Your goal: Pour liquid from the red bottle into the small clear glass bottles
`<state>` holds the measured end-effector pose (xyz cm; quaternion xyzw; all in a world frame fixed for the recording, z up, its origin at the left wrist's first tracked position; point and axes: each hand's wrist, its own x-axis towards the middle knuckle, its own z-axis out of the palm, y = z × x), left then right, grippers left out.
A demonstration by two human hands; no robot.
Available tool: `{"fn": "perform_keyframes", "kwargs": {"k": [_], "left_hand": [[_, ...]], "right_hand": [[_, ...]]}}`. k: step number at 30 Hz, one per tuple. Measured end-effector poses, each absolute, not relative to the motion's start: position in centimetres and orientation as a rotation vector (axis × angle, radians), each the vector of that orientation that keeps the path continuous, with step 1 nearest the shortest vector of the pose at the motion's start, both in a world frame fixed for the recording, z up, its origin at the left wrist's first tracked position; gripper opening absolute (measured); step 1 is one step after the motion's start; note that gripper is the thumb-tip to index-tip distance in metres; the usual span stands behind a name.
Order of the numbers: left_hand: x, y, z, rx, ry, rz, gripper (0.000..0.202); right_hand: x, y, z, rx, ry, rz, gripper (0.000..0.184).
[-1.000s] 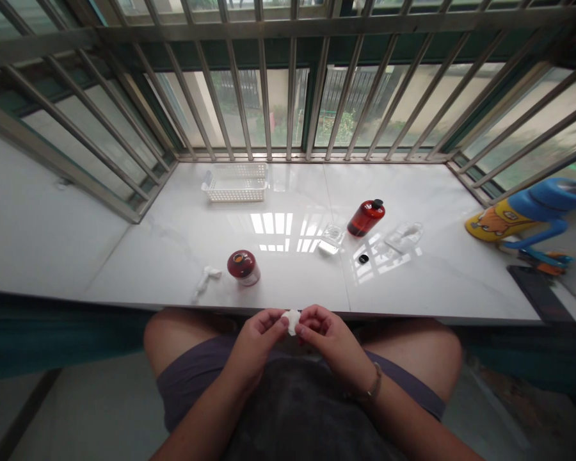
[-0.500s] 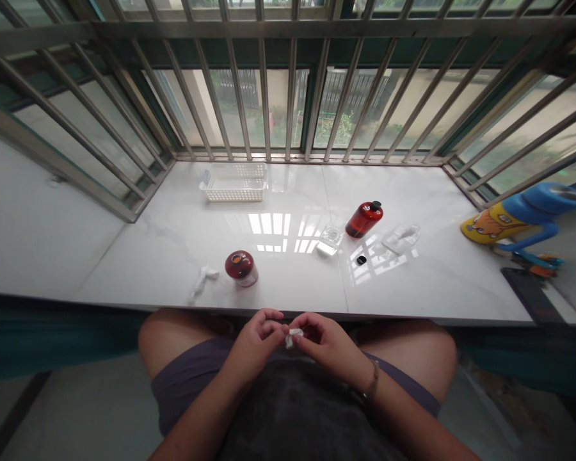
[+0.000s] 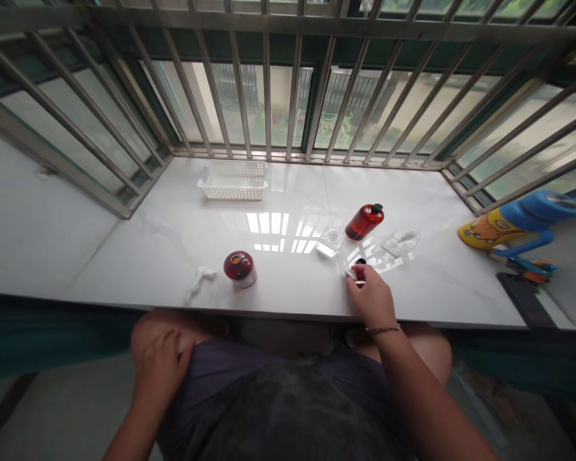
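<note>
My right hand (image 3: 370, 292) reaches onto the white marble sill (image 3: 173, 243), fingers pinched on a small white wad (image 3: 351, 274), its fingertips right by a small black cap (image 3: 361, 262). My left hand (image 3: 159, 366) lies open and flat on my left thigh, holding nothing. A red bottle (image 3: 364, 221) lies on its side just beyond the right hand. A squat red jar (image 3: 240, 268) stands left of centre, with a crumpled white tissue (image 3: 199, 281) beside it.
A white slotted basket (image 3: 233, 180) sits at the back near the metal window bars. A clear glass dish (image 3: 331, 239) and a clear plastic wrapper (image 3: 402, 241) lie mid-sill. A blue and yellow toy (image 3: 521, 224) and a dark phone (image 3: 523, 299) are at the right.
My hands have parted: the right went forward onto the sill with the white wad, and the left dropped onto my thigh and opened.
</note>
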<state>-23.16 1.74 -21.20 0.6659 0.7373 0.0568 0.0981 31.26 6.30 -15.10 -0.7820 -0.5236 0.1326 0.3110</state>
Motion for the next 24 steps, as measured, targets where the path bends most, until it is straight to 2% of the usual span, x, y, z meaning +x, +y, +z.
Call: {"fn": "perform_keyframes", "kwargs": {"k": [4,11,20,24], "left_hand": [[-25.0,1.5,-22.8,1.968,2.403,0.403,0.074],[-24.7,2.9,-22.8,1.935,2.437,0.657,0.057],[-24.9,3.8,-22.7,1.885,2.462,0.651,0.049],[-25.0,3.7,-22.7,1.892,2.476,0.656,0.048]], "right_hand": [[30.0,7.0,-16.2,-2.117,-1.451,0.258,0.027],[24.7,6.6,-16.3,-2.037,-1.668,0.288,0.021],[14.7,3.8,-14.0,-1.538,-2.102,0.684,0.018],[16.1,4.7,-12.8,-1.517,-1.831,0.965,0.02]]}}
